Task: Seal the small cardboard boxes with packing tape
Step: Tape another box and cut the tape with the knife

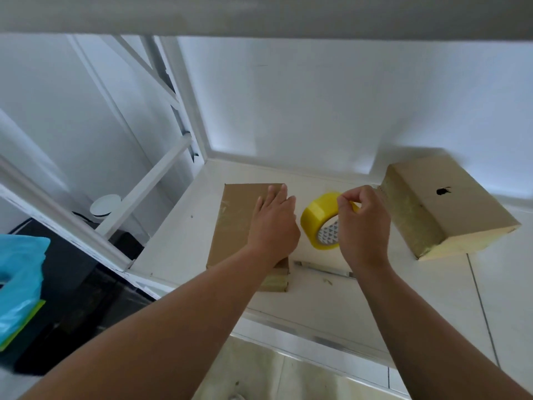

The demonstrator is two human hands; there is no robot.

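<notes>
Left hand [272, 223] flat, fingers straight on cardboard box [239, 220] beneath them | right hand [363, 226] pinching rim of yellow tape roll [320, 217], probably its loose end | risk: torn or re-stuck end from a slipping pinch

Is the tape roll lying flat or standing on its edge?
On its edge: the tape roll shows its core hole sideways, the right hand pinching its top.

Left hand [274, 223], right hand [364, 226], forearms [173, 321]; seemingly all bare
</notes>
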